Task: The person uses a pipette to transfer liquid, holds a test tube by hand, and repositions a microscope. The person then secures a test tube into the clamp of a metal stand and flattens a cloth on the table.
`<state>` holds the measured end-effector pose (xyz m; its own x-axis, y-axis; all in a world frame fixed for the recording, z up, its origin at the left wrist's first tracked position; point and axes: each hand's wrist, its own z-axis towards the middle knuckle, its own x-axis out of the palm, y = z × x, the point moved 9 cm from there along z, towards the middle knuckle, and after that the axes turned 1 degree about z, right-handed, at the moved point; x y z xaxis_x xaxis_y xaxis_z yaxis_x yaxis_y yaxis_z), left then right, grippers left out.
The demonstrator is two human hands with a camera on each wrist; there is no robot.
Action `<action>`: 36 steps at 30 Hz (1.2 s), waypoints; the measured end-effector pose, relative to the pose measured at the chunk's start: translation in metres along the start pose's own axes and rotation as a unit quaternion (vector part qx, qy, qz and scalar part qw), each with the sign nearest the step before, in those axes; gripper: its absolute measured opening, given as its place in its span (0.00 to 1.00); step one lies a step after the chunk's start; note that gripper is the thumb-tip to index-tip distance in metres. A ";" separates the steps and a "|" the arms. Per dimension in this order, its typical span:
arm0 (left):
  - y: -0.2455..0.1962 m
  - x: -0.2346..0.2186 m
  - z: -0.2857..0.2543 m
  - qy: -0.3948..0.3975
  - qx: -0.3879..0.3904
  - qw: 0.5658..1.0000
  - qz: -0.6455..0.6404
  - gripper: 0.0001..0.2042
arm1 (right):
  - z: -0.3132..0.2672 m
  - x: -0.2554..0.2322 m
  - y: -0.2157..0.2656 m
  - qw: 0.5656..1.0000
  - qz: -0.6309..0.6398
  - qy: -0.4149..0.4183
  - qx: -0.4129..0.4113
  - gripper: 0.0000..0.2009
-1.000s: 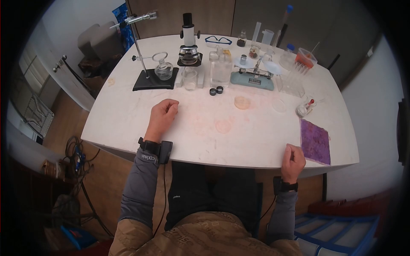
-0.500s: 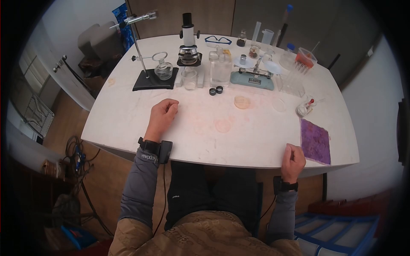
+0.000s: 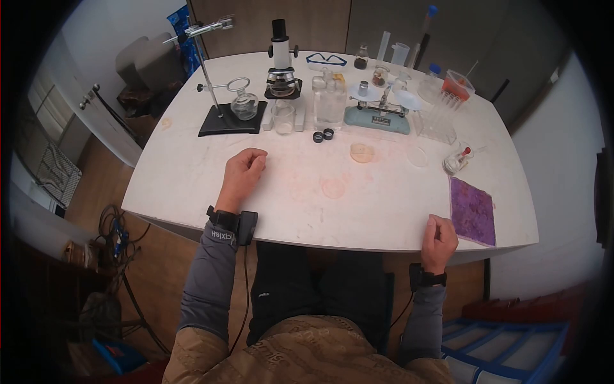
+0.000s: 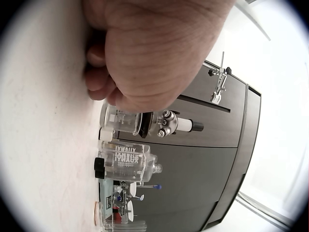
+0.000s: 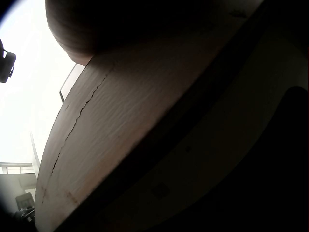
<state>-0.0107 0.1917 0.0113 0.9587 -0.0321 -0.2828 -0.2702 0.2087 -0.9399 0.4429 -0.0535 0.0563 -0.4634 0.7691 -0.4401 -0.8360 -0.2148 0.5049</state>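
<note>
My left hand point(image 3: 242, 176) rests on the white table point(image 3: 288, 217) left of the middle, its fingers loosely curled with nothing in them. At the front right edge my right hand point(image 3: 439, 243) lies with fingers bent in a relaxed way, also holding nothing. Nearest to the right hand is a purple cloth point(image 3: 472, 211). Beyond the left hand are a glass beaker point(image 3: 283, 120), a microscope point(image 3: 281, 56) and two small black rings point(image 3: 323, 136). A yellowish petri dish point(image 3: 362, 153) lies between the hands, further back. In the right wrist view the hand is mostly dark.
A stand point(image 3: 213, 121) holding a round flask point(image 3: 244, 107) is at the back left. Further right are a clear bottle point(image 3: 328, 109), a teal balance point(image 3: 377, 121), a test-tube rack point(image 3: 437, 130) and a small glass vessel with a red-topped dropper point(image 3: 455, 163). Goggles point(image 3: 326, 61) lie behind.
</note>
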 end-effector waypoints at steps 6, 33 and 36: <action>-0.002 0.001 0.000 -0.003 0.001 1.000 0.003 0.10 | 0.002 -0.001 0.001 1.000 -0.007 0.004 -0.006 0.03; 0.000 0.001 0.001 0.002 -0.002 1.000 0.001 0.11 | 0.000 0.000 -0.002 1.000 0.005 0.000 0.008 0.03; -0.001 0.001 0.000 0.002 -0.003 1.000 -0.002 0.11 | 0.000 0.000 -0.001 1.000 0.001 0.001 0.005 0.03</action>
<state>-0.0095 0.1915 0.0121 0.9596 -0.0360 -0.2791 -0.2666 0.2020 -0.9424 0.4439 -0.0535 0.0563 -0.4655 0.7681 -0.4398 -0.8319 -0.2100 0.5137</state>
